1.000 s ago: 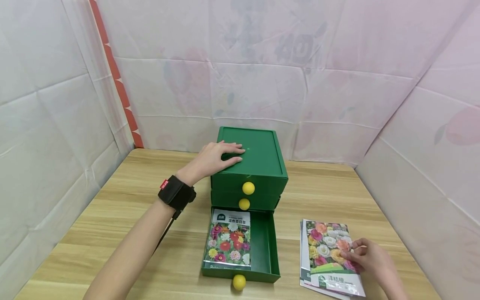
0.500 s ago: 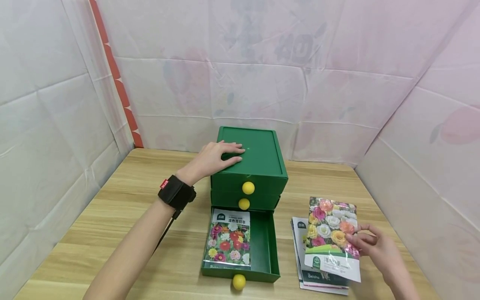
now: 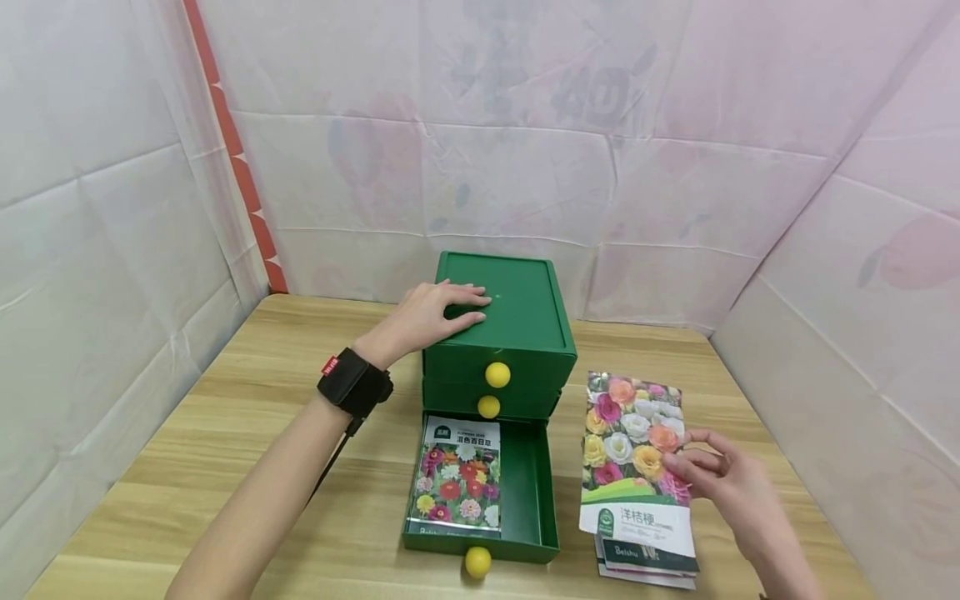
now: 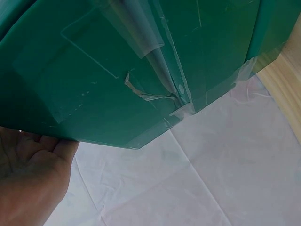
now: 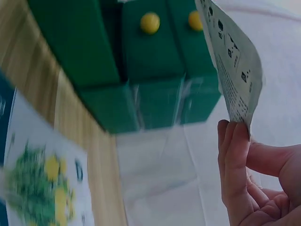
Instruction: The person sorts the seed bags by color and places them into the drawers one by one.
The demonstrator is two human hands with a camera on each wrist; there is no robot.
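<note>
A green three-drawer box (image 3: pixel 517 333) stands mid-table; its side fills the left wrist view (image 4: pixel 117 70). My left hand (image 3: pixel 438 312) lies flat on its lid, fingers straight. The bottom drawer (image 3: pixel 536 500) is pulled out and holds a flower seed packet (image 3: pixel 457 483). My right hand (image 3: pixel 712 479) pinches another seed packet (image 3: pixel 633 454) by its right edge, lifted above a small stack of packets (image 3: pixel 645 562) on the table. In the right wrist view the fingers (image 5: pixel 235 155) pinch the packet's corner (image 5: pixel 235 70), with the box (image 5: pixel 155 70) behind.
Yellow ball knobs (image 3: pixel 497 375) mark the drawer fronts, one (image 3: pixel 477 562) on the open drawer near the table's front edge. White cloth walls (image 3: pixel 112 250) enclose the wooden table (image 3: pixel 225 433) on three sides. Another packet (image 5: pixel 42 188) lies blurred on the table in the right wrist view.
My right hand has lifted the top seed packet off the stack and carried it up and leftward toward the box. The left hand has stayed on the lid.
</note>
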